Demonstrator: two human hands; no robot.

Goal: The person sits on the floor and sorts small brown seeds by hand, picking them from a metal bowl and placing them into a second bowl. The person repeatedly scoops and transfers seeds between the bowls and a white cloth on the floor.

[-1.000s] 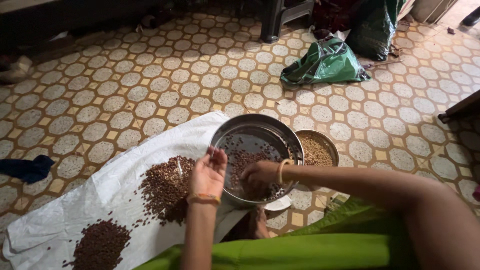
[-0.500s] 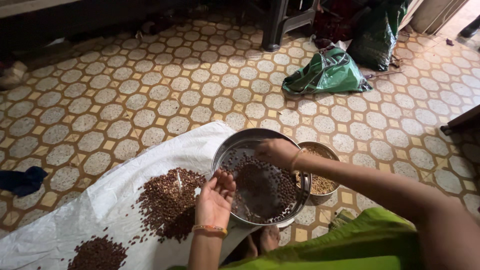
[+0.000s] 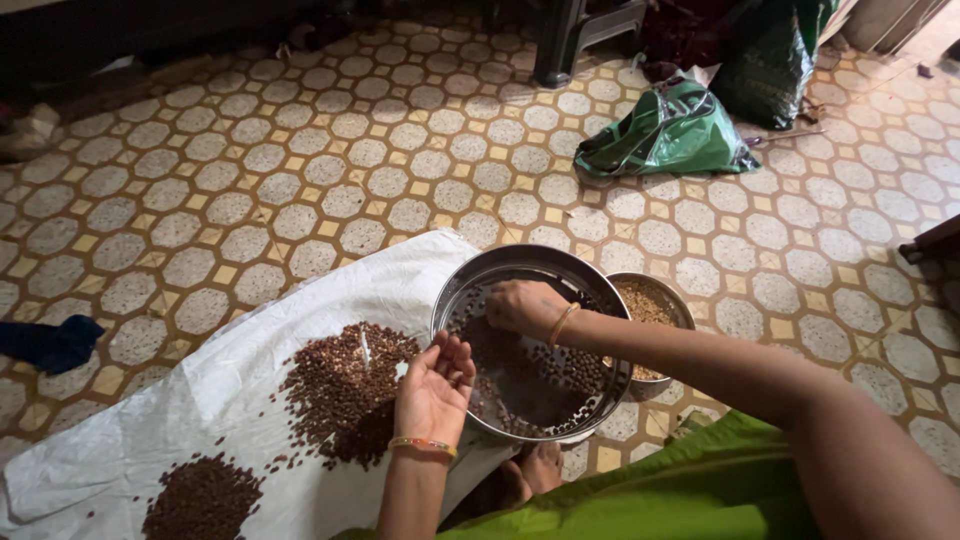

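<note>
**Hands at the rim of the seed pan**

We see the steel pan (image 3: 560, 262) tilted over the near edge of the white sheet (image 3: 200, 400), with brown seeds (image 3: 530, 370) scattered across its bottom. Our right hand (image 3: 520, 303) reaches in over the far side of the pan, fingers curled down and drawn together on the seeds; whether they pinch any, we cannot tell. Our left hand (image 3: 435, 385) lies at the pan's left rim, palm up, cupped, fingers loosely spread, touching or just beside the metal edge. A bangle sits on each wrist.

Just right of the pan, touching or nearly touching its rim, stands a small bowl (image 3: 680, 305) of lighter grain, partly hidden behind the right forearm. On the sheet, a loose pile (image 3: 345, 385) of seeds lies just left of the left hand, and a darker heap (image 3: 205, 497) sits near the sheet's lower edge, well apart from the pan.

Beyond the sheet's far edge the tiled floor (image 3: 300, 170) runs open toward a green bag (image 3: 670, 135) at upper right and a dark stool leg (image 3: 560, 45) at the top. A blue cloth (image 3: 50, 342) lies at the left edge. Green fabric (image 3: 700, 490) covers our lap below the right arm.
</note>
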